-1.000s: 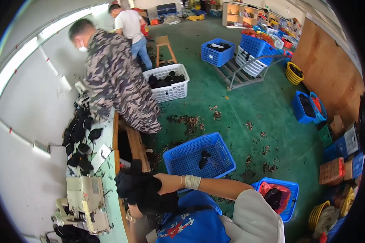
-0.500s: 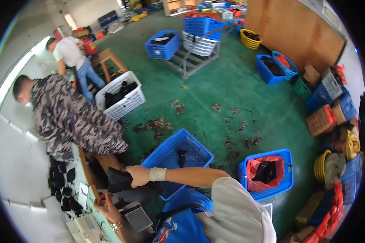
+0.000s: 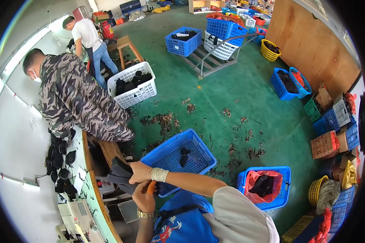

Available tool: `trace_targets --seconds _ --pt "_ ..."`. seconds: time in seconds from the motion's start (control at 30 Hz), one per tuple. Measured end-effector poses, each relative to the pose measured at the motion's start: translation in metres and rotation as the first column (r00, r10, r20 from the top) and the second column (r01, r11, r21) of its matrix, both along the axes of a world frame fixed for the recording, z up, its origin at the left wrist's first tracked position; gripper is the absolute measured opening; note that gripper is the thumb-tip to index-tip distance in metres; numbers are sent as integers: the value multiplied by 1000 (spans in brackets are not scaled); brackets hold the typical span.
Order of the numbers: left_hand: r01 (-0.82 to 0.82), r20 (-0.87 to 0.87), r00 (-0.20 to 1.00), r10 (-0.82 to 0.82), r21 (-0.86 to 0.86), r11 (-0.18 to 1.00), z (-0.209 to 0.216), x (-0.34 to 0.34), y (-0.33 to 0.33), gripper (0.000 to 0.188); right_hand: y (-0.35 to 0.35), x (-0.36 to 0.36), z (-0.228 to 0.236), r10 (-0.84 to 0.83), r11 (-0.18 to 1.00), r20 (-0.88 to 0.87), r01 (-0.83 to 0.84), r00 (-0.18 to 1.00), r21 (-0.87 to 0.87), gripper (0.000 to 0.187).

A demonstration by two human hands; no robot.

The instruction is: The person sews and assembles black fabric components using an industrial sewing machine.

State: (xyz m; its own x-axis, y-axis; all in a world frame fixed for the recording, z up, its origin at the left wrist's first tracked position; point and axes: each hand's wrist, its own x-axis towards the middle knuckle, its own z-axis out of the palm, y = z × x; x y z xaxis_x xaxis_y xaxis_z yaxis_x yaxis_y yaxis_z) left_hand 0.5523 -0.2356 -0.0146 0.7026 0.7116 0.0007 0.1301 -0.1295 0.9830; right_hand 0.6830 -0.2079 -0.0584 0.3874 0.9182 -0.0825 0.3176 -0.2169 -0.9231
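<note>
My right hand (image 3: pixel 140 172), with a pale band wrapped round its wrist, is closed round a stack of black fabric pieces (image 3: pixel 120 173). Just below it, my left hand (image 3: pixel 143 198) has its fingers curled against the lower edge of the same pieces. It has an orange cover on one finger and a gold watch at the wrist. Part of the fabric is hidden behind both hands. Beside my right forearm, a blue basket (image 3: pixel 205 156) stands on the floor with a small black piece (image 3: pixel 184 156) inside.
To the left runs a workbench (image 3: pixel 89 180) bearing a sewing machine (image 3: pixel 79 220) and black pieces (image 3: pixel 61 162). A co-worker in camouflage (image 3: pixel 75 97) leans there, another person (image 3: pixel 87 40) beyond. A red-lined blue basket (image 3: pixel 288 190) stands right; scraps (image 3: pixel 164 121) litter the green floor.
My left hand has come up from beside the bench, fingers spread, to the black fabric pieces and closed there. My right hand still grips them. The view has shifted slightly.
</note>
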Motion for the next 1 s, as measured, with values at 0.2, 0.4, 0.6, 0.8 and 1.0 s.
trace_targets --seconds 0.2,0.4,0.6,0.8,1.0 --pt "55 22 998 -55 -1 998 -7 -12 11 6 0 -8 24 12 996 63 -18 998 86 66" --pt "237 320 937 -142 -282 930 25 -29 3 9 -8 -10 25 -8 987 -20 11 1000 157 65" --pt "-143 -38 989 141 -427 893 43 -120 132 24 -51 -22 66 207 952 49 -212 977 219 63" --pt "85 -22 988 -153 -750 656 39 -76 212 42 -65 -87 111 645 642 361 -734 674 221 54" --pt "-98 -102 995 9 -930 353 -58 -117 202 40 -86 -63 104 614 704 187 -639 767 310 74"
